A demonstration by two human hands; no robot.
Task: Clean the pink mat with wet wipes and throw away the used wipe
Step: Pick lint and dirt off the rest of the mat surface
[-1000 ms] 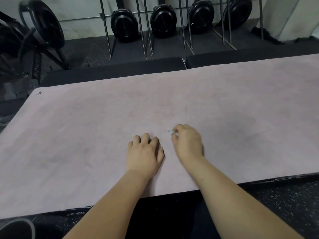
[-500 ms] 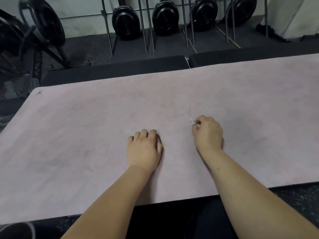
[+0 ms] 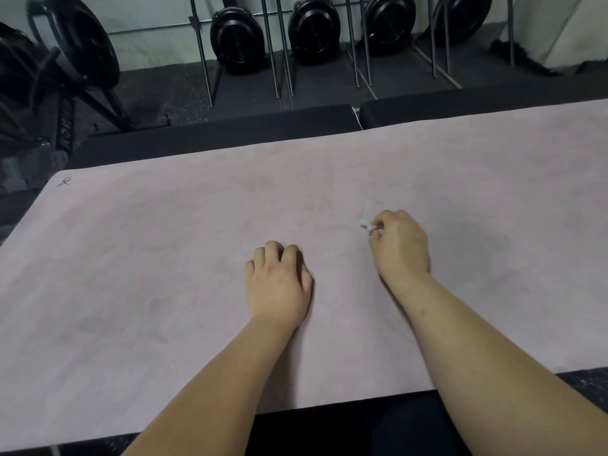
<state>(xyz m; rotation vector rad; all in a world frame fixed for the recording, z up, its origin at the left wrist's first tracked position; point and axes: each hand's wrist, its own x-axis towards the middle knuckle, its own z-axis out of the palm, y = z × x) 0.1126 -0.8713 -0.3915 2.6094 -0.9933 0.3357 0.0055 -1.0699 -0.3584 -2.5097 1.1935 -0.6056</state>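
My right hand [image 3: 399, 248] has slid to the right and a little farther out across the pink mat [image 3: 131, 258] over the last second. It began just beside the left hand [image 3: 278, 284] and now sits well apart from it. The left hand has hardly shifted. It rests on the mat with its fingers loosely bent, and I can see nothing in it.

The right hand's fingers are curled tight around the wet wipe [image 3: 365, 224], bunched so small that only a white scrap pokes out at the fingertips, down against the mat. To the right of that hand a darker patch [image 3: 473, 245] shows on the mat. I take it for damp from wiping, though I can't be sure.

I judge the job to be mid-wipe. The middle of the mat seems to be getting attention, while the left part, near the small mark [image 3: 64, 182] at the far corner, still looks smudged and untouched. The rest of the mat has to be covered, and throwing the wipe away is not yet done. No bin is in view, only weight plates [image 3: 237, 44] by the wall.
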